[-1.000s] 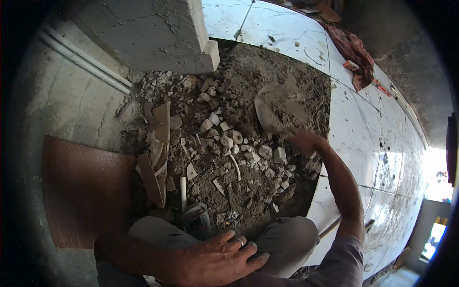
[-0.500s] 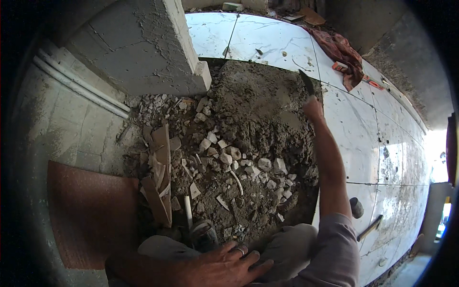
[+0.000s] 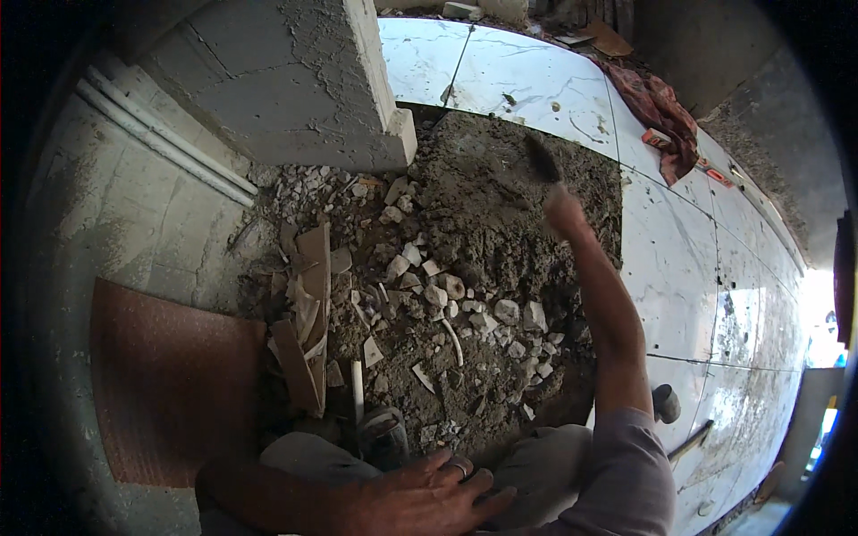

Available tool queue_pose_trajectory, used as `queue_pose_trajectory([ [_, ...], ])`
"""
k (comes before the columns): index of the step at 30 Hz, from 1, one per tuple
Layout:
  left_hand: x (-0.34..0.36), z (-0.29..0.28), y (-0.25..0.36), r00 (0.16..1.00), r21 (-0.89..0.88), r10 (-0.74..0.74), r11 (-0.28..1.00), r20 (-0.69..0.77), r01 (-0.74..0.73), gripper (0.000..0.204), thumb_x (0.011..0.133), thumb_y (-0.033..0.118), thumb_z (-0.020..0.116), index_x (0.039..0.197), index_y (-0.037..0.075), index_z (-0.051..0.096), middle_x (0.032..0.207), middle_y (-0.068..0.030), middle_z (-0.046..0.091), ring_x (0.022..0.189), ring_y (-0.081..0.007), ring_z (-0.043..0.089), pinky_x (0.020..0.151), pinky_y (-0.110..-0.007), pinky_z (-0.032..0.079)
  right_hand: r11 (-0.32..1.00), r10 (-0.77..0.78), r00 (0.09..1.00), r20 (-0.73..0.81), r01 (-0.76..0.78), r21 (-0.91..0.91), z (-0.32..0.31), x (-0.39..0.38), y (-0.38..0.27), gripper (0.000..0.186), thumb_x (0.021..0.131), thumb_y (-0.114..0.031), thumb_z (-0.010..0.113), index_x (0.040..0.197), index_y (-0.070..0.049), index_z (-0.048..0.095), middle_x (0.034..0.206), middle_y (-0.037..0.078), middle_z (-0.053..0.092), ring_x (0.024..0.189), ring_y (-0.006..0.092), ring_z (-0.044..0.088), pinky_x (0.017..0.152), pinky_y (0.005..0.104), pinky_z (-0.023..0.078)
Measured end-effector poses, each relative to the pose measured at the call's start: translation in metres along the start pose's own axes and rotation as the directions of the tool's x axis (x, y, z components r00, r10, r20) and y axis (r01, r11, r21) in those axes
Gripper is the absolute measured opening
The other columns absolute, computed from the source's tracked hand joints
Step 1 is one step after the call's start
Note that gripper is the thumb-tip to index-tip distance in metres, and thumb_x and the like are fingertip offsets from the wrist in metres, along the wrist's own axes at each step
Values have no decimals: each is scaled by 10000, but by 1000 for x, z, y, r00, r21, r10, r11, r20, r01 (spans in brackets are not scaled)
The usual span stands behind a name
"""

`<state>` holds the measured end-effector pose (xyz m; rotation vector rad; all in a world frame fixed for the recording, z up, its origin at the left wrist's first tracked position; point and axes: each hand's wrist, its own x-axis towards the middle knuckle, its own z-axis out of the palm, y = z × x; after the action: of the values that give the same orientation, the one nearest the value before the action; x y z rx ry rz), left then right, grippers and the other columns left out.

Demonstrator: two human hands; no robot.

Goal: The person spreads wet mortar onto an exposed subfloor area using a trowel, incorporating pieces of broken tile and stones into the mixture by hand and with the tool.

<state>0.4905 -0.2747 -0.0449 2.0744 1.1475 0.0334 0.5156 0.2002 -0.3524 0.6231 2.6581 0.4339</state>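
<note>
My right hand [image 3: 565, 214] is closed round the handle of a trowel, its arm stretched forward. The dark trowel blade [image 3: 542, 159] is blurred and lies over the grey-brown mortar bed [image 3: 483, 170], pointing away and a little left. Whether the blade touches the mortar I cannot tell. White marbled floor tiles [image 3: 666, 223] border the mortar on the right and at the far side. My left hand [image 3: 429, 496] rests across my lap by my knee, fingers spread, a ring on one of them, holding nothing.
Broken stones [image 3: 507, 311] and tile shards [image 3: 308, 313] litter the ground before me. A reddish-brown sheet [image 3: 170, 384] lies at left. A plastered wall corner [image 3: 286, 89] juts in. On the tiles are a mallet [image 3: 666, 404], a dark red cloth [image 3: 657, 107] and a level [image 3: 718, 176].
My right hand with the trowel has swung left from the mortar's right edge to over the bed. The whole view has shifted slightly. My left hand stays in my lap.
</note>
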Motion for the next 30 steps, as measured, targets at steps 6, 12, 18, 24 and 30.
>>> queue_pose_trajectory([
  [6,-31,-17,-5,999,-305,17,952,-51,-32,564,938,253,364,1460,83,236,1348,-161,413,1245,-292,428,1103,-461,231,776,-21,1000,9,11,631,-31,-62,-110,393,865,-139,501,1158,122,476,1158,385,469,847,436,617,680,442,535],
  [12,-23,24,-10,961,-141,105,979,-257,-145,617,930,214,401,1483,75,165,1435,-182,334,1322,-314,354,1115,-472,206,833,81,987,-136,8,553,-37,24,-48,483,878,-173,474,1275,84,378,1258,386,406,919,460,597,778,510,504],
  [18,-38,36,-11,852,90,184,983,-490,-161,582,917,239,456,1448,73,285,1401,-175,369,1297,-304,383,1101,-471,235,897,-244,857,-454,377,231,13,25,-70,496,884,-182,488,1317,34,378,1224,330,482,1016,447,573,841,487,500],
  [24,-11,12,-6,999,-204,21,979,-37,-28,583,917,323,477,1415,62,319,1263,-205,472,1121,-331,519,996,-488,362,721,-215,939,-269,339,604,-32,-80,-51,451,857,-183,532,1257,17,470,1108,254,578,1122,427,503,847,485,477],
  [30,-5,8,-10,992,-69,115,991,-51,-118,570,937,300,407,1428,42,276,1224,-240,487,1042,-353,575,952,-529,398,941,-257,960,-110,274,198,34,-111,-134,511,816,-98,601,1243,105,407,1012,291,557,954,386,593,734,501,493],
])
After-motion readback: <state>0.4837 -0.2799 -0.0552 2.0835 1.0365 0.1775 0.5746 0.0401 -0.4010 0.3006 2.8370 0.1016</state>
